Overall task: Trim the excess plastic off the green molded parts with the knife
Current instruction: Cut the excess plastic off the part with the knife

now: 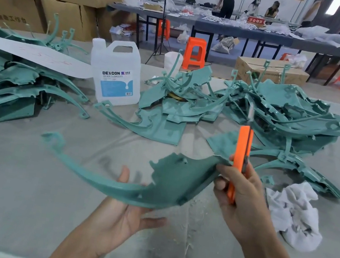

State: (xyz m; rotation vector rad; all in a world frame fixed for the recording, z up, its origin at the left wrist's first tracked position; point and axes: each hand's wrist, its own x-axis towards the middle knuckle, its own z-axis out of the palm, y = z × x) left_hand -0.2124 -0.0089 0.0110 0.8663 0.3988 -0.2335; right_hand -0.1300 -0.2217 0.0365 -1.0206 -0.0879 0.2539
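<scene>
1. A pile of green parts (pixel 13 83) lies heaped on the table (pixel 8 180), well apart from the hands.
2. The left hand (pixel 123 218) is palm up with fingers straight under the curved rim, thumb rising behind it. It cradles rather than pinches.
3. The green part (pixel 169 181) hangs above the table between both hands. It looks light, thin and springy. The long arm would likely flex, so hold the broad panel near the cut.
4. The right hand (pixel 242 200) is wrapped round the orange knife (pixel 240 155), blade pointing up and away, and touches the part's right end.
5. A white cloth (pixel 292 214) lies crumpled just beside it.
</scene>
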